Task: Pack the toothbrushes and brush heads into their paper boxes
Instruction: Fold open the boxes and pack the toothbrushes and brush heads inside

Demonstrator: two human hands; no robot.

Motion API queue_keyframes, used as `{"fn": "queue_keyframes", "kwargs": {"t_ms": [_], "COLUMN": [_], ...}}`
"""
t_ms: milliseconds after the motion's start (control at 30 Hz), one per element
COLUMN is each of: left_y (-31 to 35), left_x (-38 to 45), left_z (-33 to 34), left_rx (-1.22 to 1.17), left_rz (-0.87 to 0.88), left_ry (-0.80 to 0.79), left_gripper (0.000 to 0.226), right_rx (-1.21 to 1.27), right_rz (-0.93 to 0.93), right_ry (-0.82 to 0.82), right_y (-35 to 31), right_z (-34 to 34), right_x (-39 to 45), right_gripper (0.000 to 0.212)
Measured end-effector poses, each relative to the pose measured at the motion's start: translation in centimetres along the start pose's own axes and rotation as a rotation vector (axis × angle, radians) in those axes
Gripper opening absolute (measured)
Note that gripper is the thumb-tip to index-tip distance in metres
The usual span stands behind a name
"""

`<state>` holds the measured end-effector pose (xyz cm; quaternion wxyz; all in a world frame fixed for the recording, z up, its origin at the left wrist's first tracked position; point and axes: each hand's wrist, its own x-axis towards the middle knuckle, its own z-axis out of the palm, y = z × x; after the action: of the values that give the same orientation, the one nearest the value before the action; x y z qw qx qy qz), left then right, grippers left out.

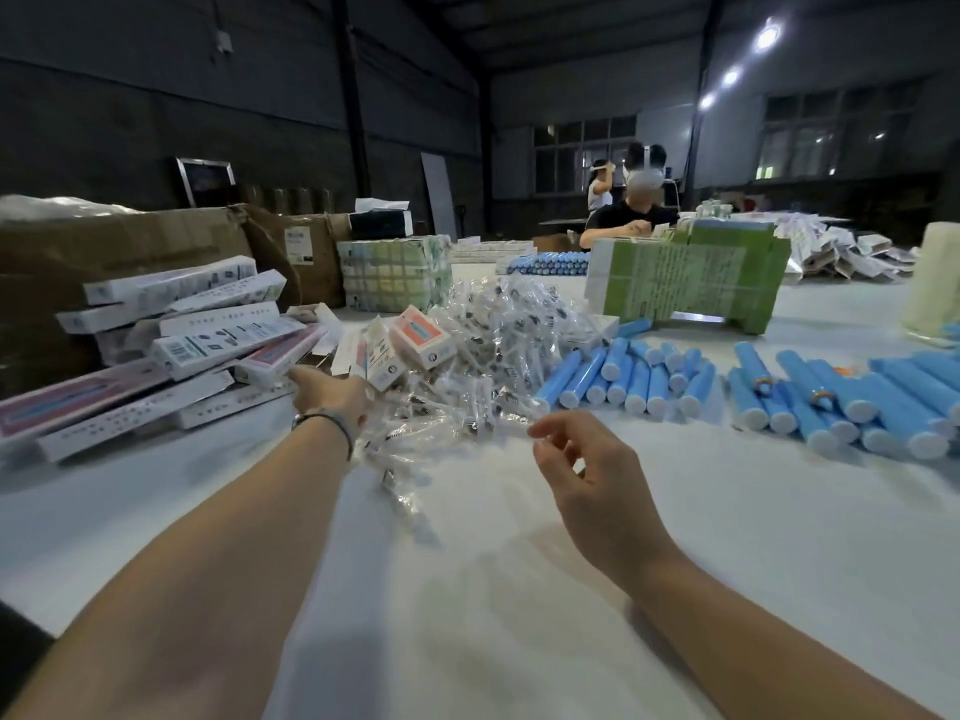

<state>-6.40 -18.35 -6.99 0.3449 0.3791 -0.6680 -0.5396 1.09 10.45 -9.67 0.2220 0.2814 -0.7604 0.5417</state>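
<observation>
Fingers of L hand (pixel 332 397) hidden behind wrist, at foot of box (pixel 402 350) — grip can't be told. Box slants up-right over heads pile (pixel 498 350). R hand (pixel 576 459) loosely curled, empty, nearer brushes (pixel 623 376), long axes toward worker.

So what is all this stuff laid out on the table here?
boxes: many, white and pink, piled at left
brush heads: a heap, in clear wrappers, centre
handles: dozens, blue with white ends, in rows at right
green pack: one, upright, behind the handles
wrapped bundle: one, pale green, behind the heap
cartons: two, brown, far left
table: one, white
people: a few, in the background
left hand: one, at the edge of the heap, beside the boxes; fingers hidden
right hand: one, loosely curled, holding nothing
</observation>
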Motion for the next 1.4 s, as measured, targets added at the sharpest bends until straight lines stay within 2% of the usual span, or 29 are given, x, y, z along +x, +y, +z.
{"fn": "queue_keyframes", "kwargs": {"t_ms": [67, 167, 233, 300, 367, 433, 500, 600, 633, 700, 767, 800, 867, 900, 933, 1000, 1067, 1167, 1300, 1400], "left_y": [0.0, 0.7, 2.8, 5.6, 8.2, 10.7, 12.7, 14.3, 14.4, 14.1, 13.5, 13.0, 11.3, 10.0, 8.5, 5.4, 3.3, 2.0, 1.7, 1.7], "left_x": [-0.4, -1.8, -3.2, -5.3, -8.3, -11.7, -15.1, -19.1, -20.0, -20.9, -20.9, -20.5, -19.6, -19.4, -19.4, -19.6, -19.8, -19.2, -19.6, -20.2], "left_z": [0.8, 0.7, -0.2, -1.7, -3.4, -4.8, -5.5, -5.7, -5.5, -5.0, -4.4, -4.0, -2.9, -2.3, -1.7, -0.8, -0.3, 0.0, -0.4, -0.1], "left_rx": [0.034, 0.018, 0.112, 0.312, 0.469, 0.457, 0.369, 0.289, 0.258, 0.142, -0.148, -0.301, -0.439, -0.419, -0.361, -0.303, -0.364, -0.464, -0.517, -0.519], "left_rz": [0.06, 0.221, 0.44, 0.715, 0.966, 1.071, 1.015, 0.75, 0.676, 0.613, 0.608, 0.643, 0.728, 0.729, 0.684, 0.498, 0.346, 0.329, 0.339, 0.387], "left_ry": [0.067, 0.1, 0.108, 0.087, 0.072, -0.004, -0.211, -0.653, -0.741, -0.834, -0.836, -0.76, -0.557, -0.544, -0.632, -0.922, -1.054, -1.01, -0.976, -0.894], "left_gripper": [0.036, 0.024, 0.015, 0.009, 0.011, 0.018, 0.025, 0.03, 0.03, 0.027, 0.023, 0.023, 0.019, 0.014, 0.017, 0.047, 0.057, 0.034, 0.056, 0.055], "right_rx": [0.009, 0.027, 0.018, -0.001, -0.013, -0.01, 0.01, 0.072, 0.105, 0.136, 0.185, 0.277, 0.511, 0.593, 0.641, 0.709, 0.747, 0.706, 0.687, 0.62], "right_rz": [0.017, 0.051, 0.058, 0.069, 0.094, 0.101, 0.084, 0.119, 0.141, 0.154, 0.177, 0.209, 0.293, 0.323, 0.339, 0.33, 0.331, 0.38, 0.406, 0.374], "right_ry": [0.006, 0.013, 0.017, 0.014, 0.003, -0.009, -0.035, -0.046, -0.044, -0.041, -0.029, -0.03, -0.045, -0.056, -0.078, -0.151, -0.197, -0.169, -0.125, -0.04], "right_y": [0.1, 0.3, 0.4, 0.6, 0.6, 0.6, 0.2, -0.4, -0.5, -0.4, -0.5, -0.5, -0.4, -0.5, -0.6, -0.7, -0.8, -0.4, -0.3, -0.4], "right_z": [-0.1, -0.1, -0.1, -0.1, -0.1, -0.1, -0.1, 0.0, -0.1, -0.2, -0.5, -0.5, -0.6, -0.6, -0.6, -0.5, -0.5, -0.8, -1.3, -1.3], "right_x": [0.1, 0.2, 0.3, 0.4, 0.4, 0.3, 0.2, -0.1, -0.2, -0.3, -0.5, -0.5, -0.5, -0.4, -0.4, -0.2, -0.1, 0.3, 0.5, 0.4], "right_gripper": [0.024, 0.026, 0.029, 0.027, 0.029, 0.054, 0.082, 0.103, 0.103, 0.084, 0.05, 0.038, 0.031, 0.032, 0.034, 0.038, 0.037, 0.026, 0.032, 0.02]}}
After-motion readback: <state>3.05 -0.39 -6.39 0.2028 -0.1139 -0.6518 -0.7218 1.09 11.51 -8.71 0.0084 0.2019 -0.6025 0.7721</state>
